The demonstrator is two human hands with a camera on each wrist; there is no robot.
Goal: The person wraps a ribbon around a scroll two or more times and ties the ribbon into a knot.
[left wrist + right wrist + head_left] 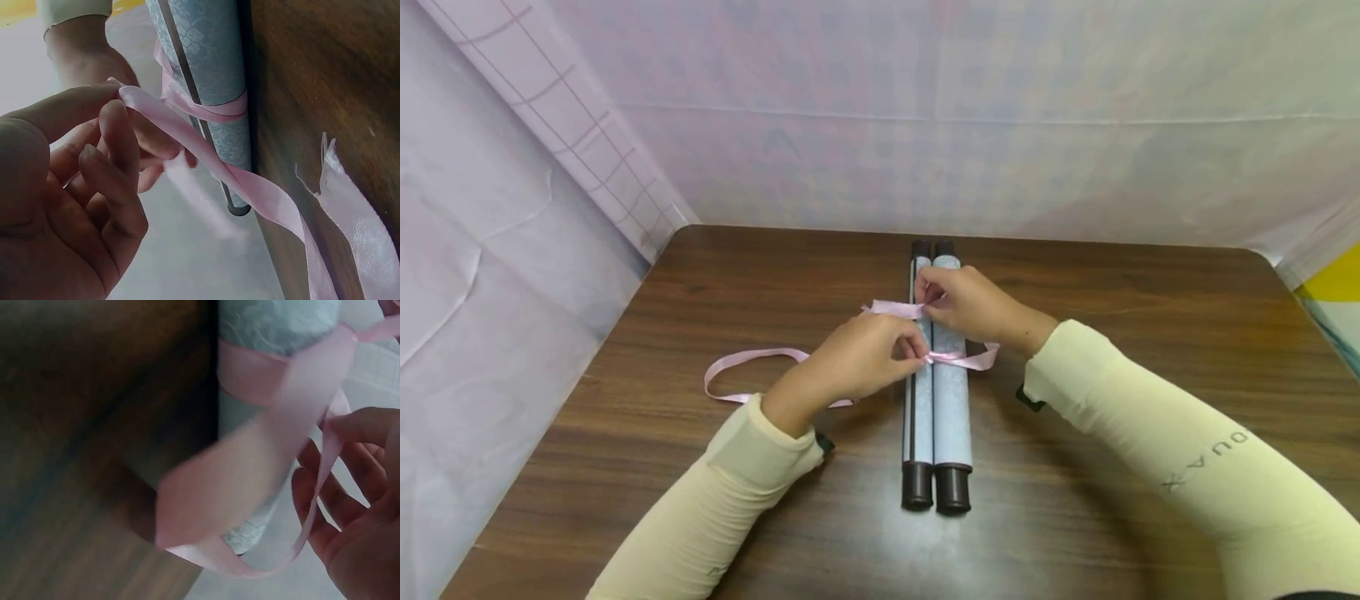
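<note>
Two pale blue patterned scrolls with dark end knobs, the left scroll (922, 429) and the right scroll (952, 421), lie side by side on the table. Pink ribbon (947, 357) wraps round them near the middle. My left hand (867, 354) pinches the ribbon between thumb and index finger just above the left scroll. Farther back, my right hand (970, 304) pinches another stretch of it, and a short end points left from those fingers. In the right wrist view a wide ribbon loop (231, 481) hangs beside the wrapped scroll. A frayed ribbon end (353, 206) shows in the left wrist view.
A loose curve of ribbon (722, 367) lies on the brown wooden table (647, 467) left of the left hand, partly hidden by the forearm. Pale sheeting (880, 175) hangs behind the table's back edge and along its left side.
</note>
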